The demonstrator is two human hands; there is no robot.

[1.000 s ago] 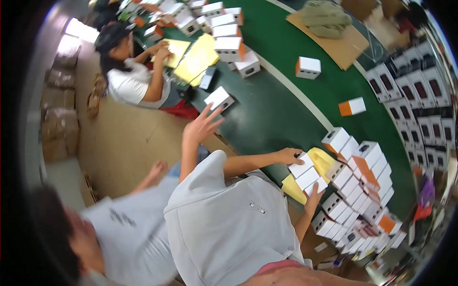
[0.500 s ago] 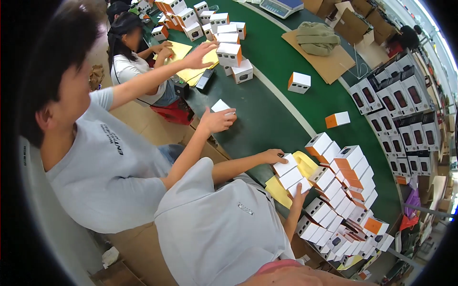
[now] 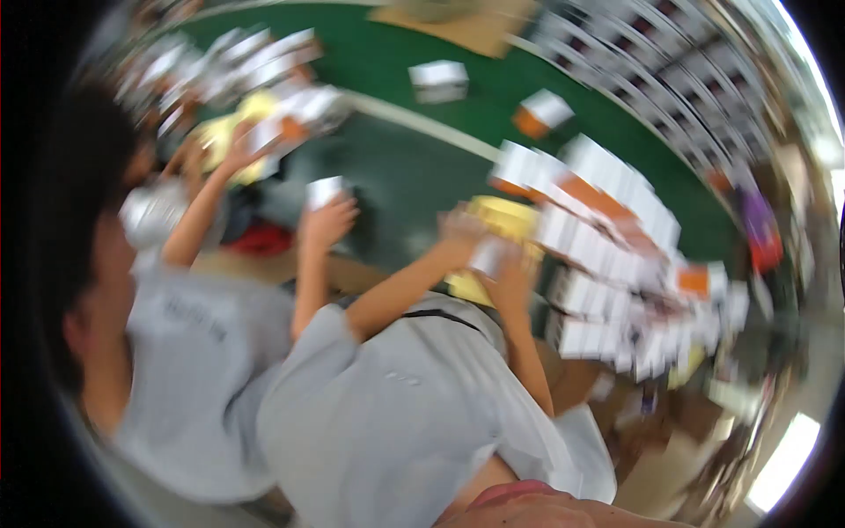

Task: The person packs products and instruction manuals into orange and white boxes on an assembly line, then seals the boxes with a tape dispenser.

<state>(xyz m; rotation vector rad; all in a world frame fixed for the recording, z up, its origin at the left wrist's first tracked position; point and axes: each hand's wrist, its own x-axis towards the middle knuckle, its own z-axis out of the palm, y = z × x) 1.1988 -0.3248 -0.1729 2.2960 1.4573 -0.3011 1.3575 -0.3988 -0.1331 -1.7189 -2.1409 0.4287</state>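
Note:
Motion blurs the whole view. A small white box [image 3: 485, 255] is pressed between my two hands, above a yellow sheet [image 3: 503, 214] at the near edge of the green table. My left hand [image 3: 461, 234] has its smeared fingers closed at the box's left end. At the opposite end, my right hand [image 3: 510, 271] closes on it. How many boxes are between the hands is unclear. Just right of the sheet stand rows of white and orange boxes [image 3: 594, 238].
At left a co-worker's hand [image 3: 327, 220] holds a white box [image 3: 325, 189]; their other hand [image 3: 239, 150] reaches toward more boxes. Single boxes lie on the green surface [image 3: 396, 70], one white [image 3: 438, 81], one white and orange [image 3: 543, 113]. Taller packages [image 3: 651, 70] are stacked beyond.
The view has swung, shifting the table scene up and left. My hands have come closer together; the row of boxes between them is now mostly hidden, with one white box showing.

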